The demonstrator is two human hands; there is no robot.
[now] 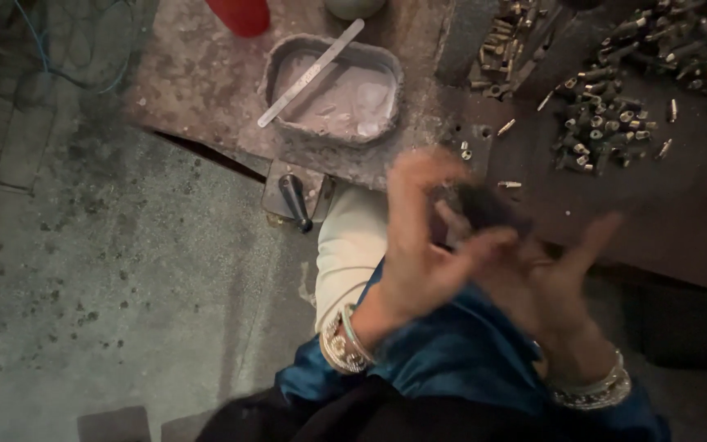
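Note:
Both my hands are raised together in front of me, blurred by motion. My left hand (419,245) has its fingers curled towards a small dark object (484,209) that sits between the two hands. My right hand (558,282) is beside it with fingers spread, touching the same dark object from the right. What the object is cannot be made out. Metal bangles circle both wrists, and a blue cloth (460,352) lies over my lap below the hands.
A worn workbench (206,82) carries a grey tray (284,69) of pale paste with a flat metal strip (312,72) laid across it. Several small metal parts (607,123) are heaped at the right. A vise handle (294,200) hangs off the bench edge; a red container (243,15) stands behind.

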